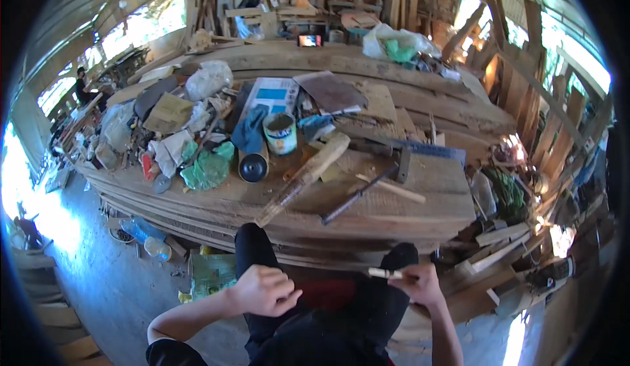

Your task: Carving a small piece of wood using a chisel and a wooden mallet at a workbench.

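Over my left thigh, my left hand (268,292) is curled closed with the knuckles up; whatever lies inside its fingers is hidden. My right hand (421,283), by my right knee, pinches a short pale strip (384,273), seemingly wood, whose end sticks out to the left. In front of me a thick club-shaped piece of wood (308,174) lies slantwise on the stacked planks (433,202), its narrow end at the near edge. To its right are a dark metal rod (359,196) and a thin wooden stick (394,189).
A paint tin (280,134), a blue cloth (250,131) and a black round-ended cylinder (253,168) stand behind the club. Green plastic (209,167) and clutter cover the left side. Offcuts (502,244) lie at right; a lit phone-like screen (310,40) stands at the back.
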{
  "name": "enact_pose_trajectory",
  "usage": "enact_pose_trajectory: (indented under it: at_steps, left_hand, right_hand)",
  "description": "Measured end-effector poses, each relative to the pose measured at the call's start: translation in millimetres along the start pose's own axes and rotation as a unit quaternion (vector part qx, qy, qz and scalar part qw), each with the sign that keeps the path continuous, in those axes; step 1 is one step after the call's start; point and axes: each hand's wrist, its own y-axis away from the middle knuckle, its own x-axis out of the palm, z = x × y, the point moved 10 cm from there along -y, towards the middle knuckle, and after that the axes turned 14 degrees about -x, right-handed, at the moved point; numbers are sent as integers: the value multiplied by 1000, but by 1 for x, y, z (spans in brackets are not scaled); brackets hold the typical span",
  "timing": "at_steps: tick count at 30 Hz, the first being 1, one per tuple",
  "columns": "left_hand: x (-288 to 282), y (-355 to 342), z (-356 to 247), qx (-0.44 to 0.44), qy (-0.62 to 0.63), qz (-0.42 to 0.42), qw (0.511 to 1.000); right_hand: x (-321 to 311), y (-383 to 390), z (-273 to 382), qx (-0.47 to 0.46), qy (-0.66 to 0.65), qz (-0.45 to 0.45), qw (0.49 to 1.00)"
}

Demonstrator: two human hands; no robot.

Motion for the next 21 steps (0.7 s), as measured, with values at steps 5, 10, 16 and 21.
enact_pose_trajectory:
  at_steps: [5,10,16,21]
  left_hand:
    - [-15,-51,47,-101,40,-43,993]
    - [-65,-92,89,-247,-241,-213,914]
    - [24,-109,35,-114,321,-14,940]
    - [29,-118,4,21,587,-18,809]
  right_hand:
    - [-18,-23,6,-33,108,-101,988]
    - [-35,-48,29,-17,155,-138,978]
    - [-8,-70,27,31,14,-68,997]
    - [45,-61,21,133,-393,-5,910]
